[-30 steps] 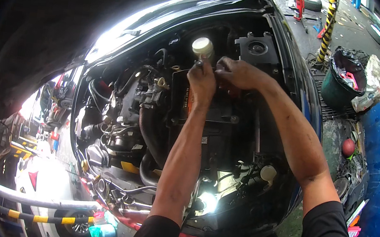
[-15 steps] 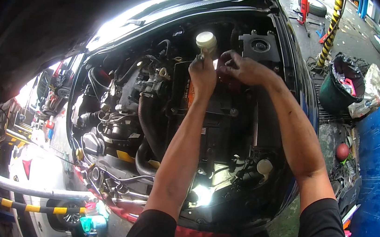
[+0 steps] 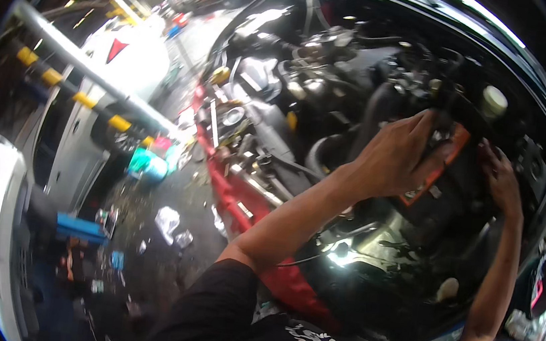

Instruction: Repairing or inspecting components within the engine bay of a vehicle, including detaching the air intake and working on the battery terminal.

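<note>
In the open engine bay my left hand (image 3: 396,151) is over a black box with an orange label (image 3: 436,172). Its fingers and thumb curl round something dark and blurred that I cannot make out. To the right, my right hand (image 3: 502,182) reaches over the far right part of the bay, fingers loosely bent and apart, with nothing visible in them. Just beyond it stands a reservoir with a pale round cap (image 3: 494,100). Left of my left hand lies the engine (image 3: 329,59) with its hoses, smeared by motion.
A red cover (image 3: 241,211) lies along the bay's front edge. At the left run a metal rail (image 3: 95,73) and a yellow-black striped bar (image 3: 86,99) near a white car (image 3: 78,162). Crumpled plastic (image 3: 168,222) litters the floor. A second round cap (image 3: 446,289) is near the front right.
The view has swung left, showing more floor. My hands have come away from the pale-capped reservoir and moved apart; the left is now over the orange-labelled box.
</note>
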Motion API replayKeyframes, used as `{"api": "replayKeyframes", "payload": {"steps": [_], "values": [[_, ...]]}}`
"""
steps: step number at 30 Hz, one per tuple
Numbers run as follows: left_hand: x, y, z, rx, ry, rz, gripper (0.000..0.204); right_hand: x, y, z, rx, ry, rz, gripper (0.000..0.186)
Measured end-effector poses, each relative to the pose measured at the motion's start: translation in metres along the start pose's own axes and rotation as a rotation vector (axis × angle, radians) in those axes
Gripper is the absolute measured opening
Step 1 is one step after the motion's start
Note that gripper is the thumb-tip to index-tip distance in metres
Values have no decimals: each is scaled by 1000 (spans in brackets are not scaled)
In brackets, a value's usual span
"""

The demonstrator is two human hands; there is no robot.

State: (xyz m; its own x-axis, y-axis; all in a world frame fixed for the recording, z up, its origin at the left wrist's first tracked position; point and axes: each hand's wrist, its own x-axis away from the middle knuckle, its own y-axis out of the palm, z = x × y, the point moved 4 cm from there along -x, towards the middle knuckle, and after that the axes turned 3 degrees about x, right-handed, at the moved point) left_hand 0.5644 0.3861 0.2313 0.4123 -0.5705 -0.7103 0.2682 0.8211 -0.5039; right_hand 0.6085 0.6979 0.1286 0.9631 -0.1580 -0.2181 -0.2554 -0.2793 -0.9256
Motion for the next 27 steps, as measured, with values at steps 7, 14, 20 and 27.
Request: {"api": "replayKeyframes", "payload": {"steps": [7, 14, 20, 27], "values": [[149, -187, -55, -865, -195, -213, 50, -7, 9, 12, -234, 34, -77, 50], [239, -306, -126, -885, -524, 66, 40, -12, 18, 13, -165, 29, -58, 53], [256, -343, -193, -922, -497, 175, 36, -16, 28, 29, -238, 13, -2, 55], [263, -347, -243, -845, -812, -92, 50, -15, 30, 41, -170, 208, -102, 54]]}}
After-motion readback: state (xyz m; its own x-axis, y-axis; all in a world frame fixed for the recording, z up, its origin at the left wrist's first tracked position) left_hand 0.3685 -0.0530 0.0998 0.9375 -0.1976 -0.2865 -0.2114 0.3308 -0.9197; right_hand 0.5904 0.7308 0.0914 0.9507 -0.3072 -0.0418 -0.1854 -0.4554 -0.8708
